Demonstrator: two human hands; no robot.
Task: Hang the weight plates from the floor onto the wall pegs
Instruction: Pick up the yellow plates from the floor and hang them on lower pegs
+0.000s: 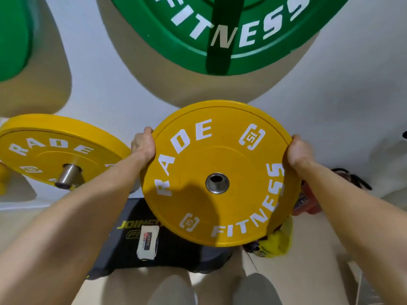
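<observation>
Gym corner: green FITNESS plate (220, 40) on white wall (99, 84) above left hand (143, 144); yellow plate (44, 148) on steel peg (68, 176) left of it; black gear (187, 249) on floor (308, 249) below.

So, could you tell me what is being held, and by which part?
A yellow weight plate, gripped at its outer rim: left hand on one side, right hand opposite.

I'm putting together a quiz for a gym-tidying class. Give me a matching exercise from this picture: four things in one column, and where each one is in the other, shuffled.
Things
1. centre yellow plate
2. left yellow plate
3. green FITNESS plate
4. black box

Places
A. on the floor, below the hands
B. hanging on a steel peg
C. held at its rim by left hand and right hand
D. high on the wall

Pairs: 1-C, 2-B, 3-D, 4-A
</observation>
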